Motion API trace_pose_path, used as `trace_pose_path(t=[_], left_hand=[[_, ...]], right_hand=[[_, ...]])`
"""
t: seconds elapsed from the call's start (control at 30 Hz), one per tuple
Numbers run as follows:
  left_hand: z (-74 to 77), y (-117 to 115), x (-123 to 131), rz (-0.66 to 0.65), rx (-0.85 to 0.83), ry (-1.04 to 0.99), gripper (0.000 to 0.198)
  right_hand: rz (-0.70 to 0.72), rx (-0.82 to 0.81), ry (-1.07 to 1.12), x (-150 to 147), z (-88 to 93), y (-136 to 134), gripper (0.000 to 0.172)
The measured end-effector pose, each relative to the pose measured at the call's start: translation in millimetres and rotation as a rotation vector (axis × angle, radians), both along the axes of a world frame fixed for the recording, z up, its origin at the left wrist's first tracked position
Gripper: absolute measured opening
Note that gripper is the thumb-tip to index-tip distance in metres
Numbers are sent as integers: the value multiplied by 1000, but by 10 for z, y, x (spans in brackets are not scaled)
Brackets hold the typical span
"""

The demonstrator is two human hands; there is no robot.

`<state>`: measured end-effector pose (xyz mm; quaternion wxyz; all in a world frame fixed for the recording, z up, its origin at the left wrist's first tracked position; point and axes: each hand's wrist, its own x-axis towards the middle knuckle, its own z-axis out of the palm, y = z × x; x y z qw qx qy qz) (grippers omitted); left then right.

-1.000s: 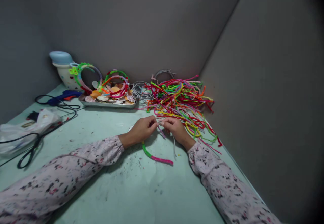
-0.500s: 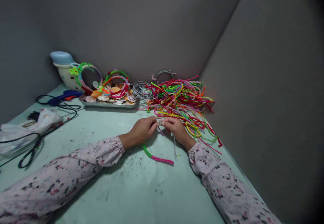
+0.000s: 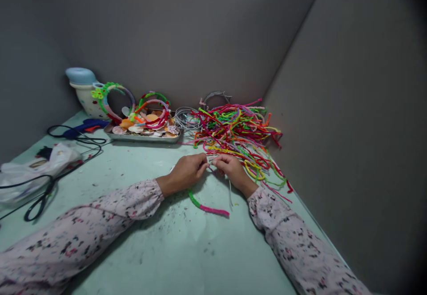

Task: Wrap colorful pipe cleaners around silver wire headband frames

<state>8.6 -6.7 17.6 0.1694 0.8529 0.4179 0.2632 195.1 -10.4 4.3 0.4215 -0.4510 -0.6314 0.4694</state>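
Over the middle of the table, my left hand [image 3: 190,169] and my right hand [image 3: 232,170] are closed in pinches, fingertips almost meeting. A short purple pipe cleaner [image 3: 211,169] shows at the left fingertips. Thin grey wire runs between the fingers, and a loose length of the grey wire [image 3: 230,195] hangs below my right hand. From beneath my left hand curves a strip wrapped in green and pink pipe cleaner [image 3: 213,210], its pink end lying on the table. Fingers hide how the wire and purple pipe cleaner meet.
A tangled heap of colourful pipe cleaners [image 3: 236,126] lies beyond my right hand, beside coiled wire [image 3: 187,119]. Shells and wrapped hoops fill a metal tray [image 3: 147,139]. Leftward are a blue-lidded container [image 3: 87,94], a blue tool [image 3: 83,128], black cable [image 3: 51,192] and plastic bag [image 3: 60,159].
Both hands stay nearly in place. The purple pipe cleaner's end beneath the fingertips shows less than before. Nothing else has visibly moved.
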Motion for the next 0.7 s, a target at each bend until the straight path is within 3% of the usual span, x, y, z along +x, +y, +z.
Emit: trace_pose_path(t=[0.37,0.7], left_hand=[[21,-11,0,17,-18,10,15],[6,34,13,58,-132,-182,14]], right_hand=[[-20,-6,1,-21,31,-12,22],[-103,4,-9,-22,56,-13,21]])
